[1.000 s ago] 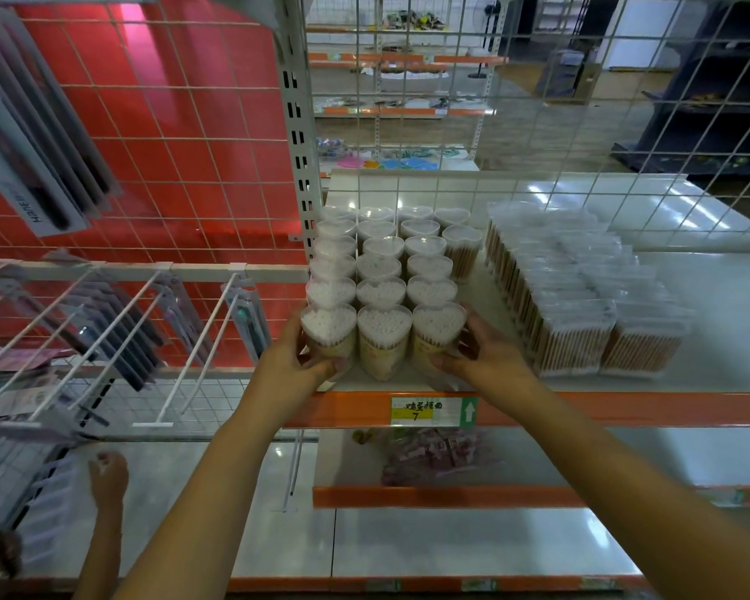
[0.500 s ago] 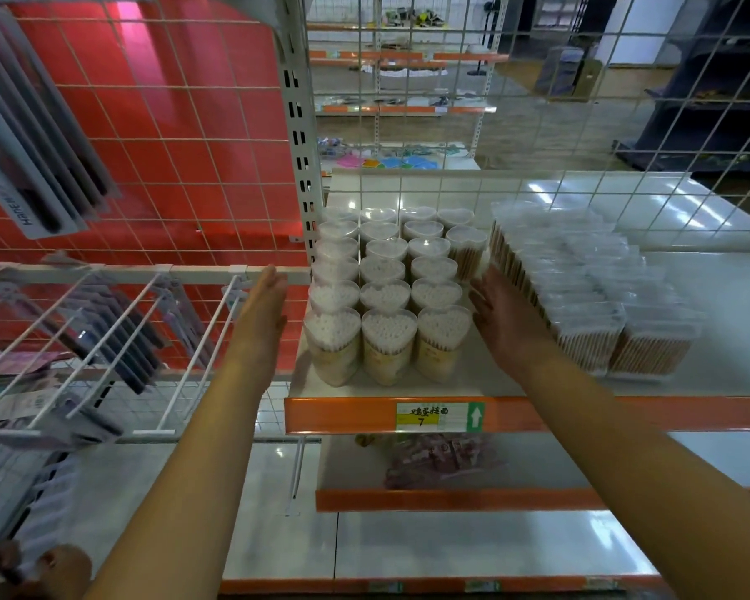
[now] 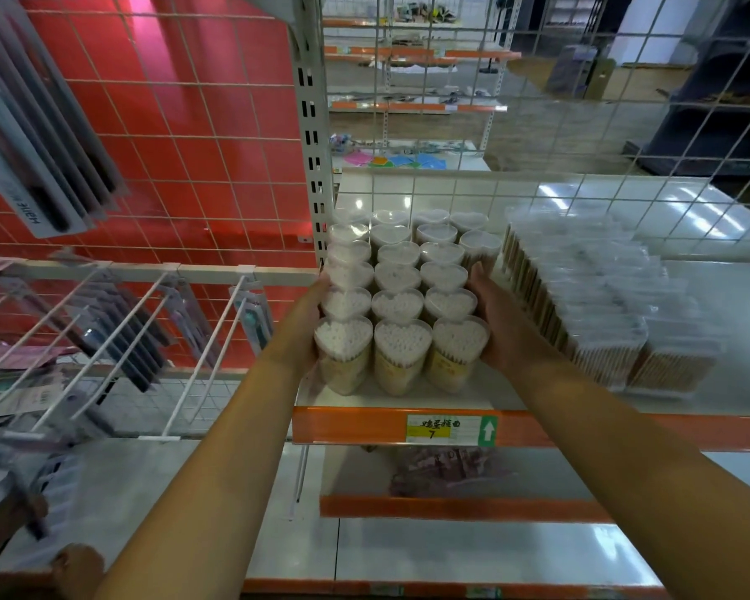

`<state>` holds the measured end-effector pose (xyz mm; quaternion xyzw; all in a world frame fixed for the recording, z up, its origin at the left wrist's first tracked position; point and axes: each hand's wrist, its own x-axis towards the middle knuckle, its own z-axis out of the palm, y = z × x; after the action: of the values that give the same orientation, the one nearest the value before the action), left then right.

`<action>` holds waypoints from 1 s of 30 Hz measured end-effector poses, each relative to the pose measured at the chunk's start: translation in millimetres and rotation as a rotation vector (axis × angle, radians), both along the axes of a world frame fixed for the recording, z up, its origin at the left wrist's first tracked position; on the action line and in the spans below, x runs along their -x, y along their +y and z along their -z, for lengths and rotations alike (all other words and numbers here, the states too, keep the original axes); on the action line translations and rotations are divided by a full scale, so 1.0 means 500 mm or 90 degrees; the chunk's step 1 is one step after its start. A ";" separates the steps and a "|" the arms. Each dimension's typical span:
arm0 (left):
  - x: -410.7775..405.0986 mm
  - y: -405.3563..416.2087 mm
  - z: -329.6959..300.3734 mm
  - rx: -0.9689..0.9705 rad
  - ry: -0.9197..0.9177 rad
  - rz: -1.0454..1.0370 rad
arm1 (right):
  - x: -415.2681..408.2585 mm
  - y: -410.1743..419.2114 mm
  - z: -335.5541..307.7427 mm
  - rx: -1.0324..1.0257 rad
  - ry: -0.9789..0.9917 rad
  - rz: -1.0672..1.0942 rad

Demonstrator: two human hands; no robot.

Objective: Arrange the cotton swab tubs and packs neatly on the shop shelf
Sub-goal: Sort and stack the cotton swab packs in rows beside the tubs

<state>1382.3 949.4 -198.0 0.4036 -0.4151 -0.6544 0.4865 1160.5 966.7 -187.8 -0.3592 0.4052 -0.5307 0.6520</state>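
Several heart-shaped clear tubs of cotton swabs stand in three tight rows on the white shelf with an orange front edge. My left hand presses flat against the left side of the block, fingers straight along the tubs. My right hand presses flat against the right side. To the right, flat clear packs of wooden-stick swabs stand in close rows, a narrow gap away from my right hand.
A wire mesh back panel closes the shelf behind. A slotted upright post stands left of the tubs. Hooks with hanging packets jut out at left. A lower shelf holds a pinkish bag. Another person's hand shows at bottom left.
Both hands, which were lifted off and spread apart half a second ago, have closed in against the two sides of the tub block.
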 end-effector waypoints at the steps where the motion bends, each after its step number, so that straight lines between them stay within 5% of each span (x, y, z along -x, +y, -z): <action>1: 0.000 0.001 -0.001 0.006 -0.002 0.002 | 0.000 0.001 0.000 0.004 -0.004 -0.002; 4: 0.001 0.002 -0.005 0.021 0.002 0.002 | 0.001 -0.003 -0.002 0.007 0.034 0.022; 7: -0.011 -0.013 -0.021 0.066 -0.064 -0.064 | 0.008 -0.020 -0.020 0.051 0.294 0.143; 10: -0.017 -0.045 -0.049 0.194 -0.313 -0.115 | 0.003 -0.038 -0.062 0.193 0.610 0.258; 13: 0.006 -0.052 -0.086 0.347 -0.608 -0.042 | -0.044 -0.045 -0.104 0.302 0.841 0.139; 15: 0.025 -0.048 -0.101 0.458 -0.703 0.015 | -0.078 -0.054 -0.106 0.313 0.937 0.045; 18: 0.034 -0.060 -0.086 0.506 -0.863 0.072 | -0.109 -0.067 -0.100 0.295 0.994 -0.015; 20: 0.038 -0.061 -0.087 0.428 -0.908 0.009 | -0.113 -0.074 -0.099 0.283 1.004 -0.037; 30: 0.041 -0.054 -0.087 0.385 -0.843 0.020 | -0.092 -0.084 -0.096 0.312 0.986 -0.086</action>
<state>1361.8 922.6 -154.7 0.5570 -0.7906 -0.1367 0.2143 1206.5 924.9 -139.9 -0.7804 0.5909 -0.1651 0.1204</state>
